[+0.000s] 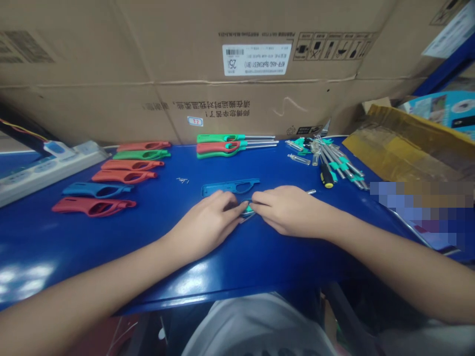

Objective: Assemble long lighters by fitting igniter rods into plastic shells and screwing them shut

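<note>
My left hand (206,220) and my right hand (284,210) rest on the blue table (111,237), fingertips meeting over a small teal part with a metal tube (248,210). Both hands pinch it from opposite sides; most of the part is hidden under the fingers. The tube's metal tip (310,192) sticks out behind my right hand. Just beyond the hands lies a blue lighter shell half (230,187), flat on the table.
Red, green and blue lighter shells (111,178) lie in a row at the left. Assembled long lighters (230,145) sit at the back centre. Metal tubes with teal parts and a screwdriver (328,163) lie at the right. Cardboard boxes (222,74) wall the back; a power strip (48,163) lies at the far left.
</note>
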Tool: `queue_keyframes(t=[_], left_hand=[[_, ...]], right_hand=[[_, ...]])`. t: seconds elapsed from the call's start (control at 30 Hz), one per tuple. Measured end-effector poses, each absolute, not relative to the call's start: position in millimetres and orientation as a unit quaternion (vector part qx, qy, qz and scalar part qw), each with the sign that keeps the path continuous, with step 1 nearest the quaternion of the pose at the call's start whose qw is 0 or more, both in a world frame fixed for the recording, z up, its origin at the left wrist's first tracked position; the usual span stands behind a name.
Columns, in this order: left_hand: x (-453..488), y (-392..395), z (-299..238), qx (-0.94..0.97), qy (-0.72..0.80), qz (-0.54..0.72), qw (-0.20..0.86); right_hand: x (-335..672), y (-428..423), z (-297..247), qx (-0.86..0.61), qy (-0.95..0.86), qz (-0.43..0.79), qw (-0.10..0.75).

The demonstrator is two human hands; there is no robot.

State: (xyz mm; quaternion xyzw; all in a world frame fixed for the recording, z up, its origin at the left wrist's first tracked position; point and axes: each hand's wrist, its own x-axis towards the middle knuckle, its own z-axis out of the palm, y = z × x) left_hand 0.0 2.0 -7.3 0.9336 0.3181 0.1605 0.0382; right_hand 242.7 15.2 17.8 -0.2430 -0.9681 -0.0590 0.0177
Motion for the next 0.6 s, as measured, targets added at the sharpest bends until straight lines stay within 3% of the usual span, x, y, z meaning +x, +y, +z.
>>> queue_keyframes(t=[0.13, 0.3, 0.6], left_hand=[[0, -1, -4, 0.937, 0.322, 0.138, 0.017], [0, 0, -7, 0.914, 0.335, 0.209, 0.097], [2, -1, -4, 0.875, 0.373, 0.255, 0.175]], right_hand=[[247, 16, 20, -0.282, -0.958, 0.018, 0.055], [255, 23, 17, -0.33, -0.925, 0.134, 0.13], [257, 26, 17, -0.338, -0.898, 0.233, 0.155]])
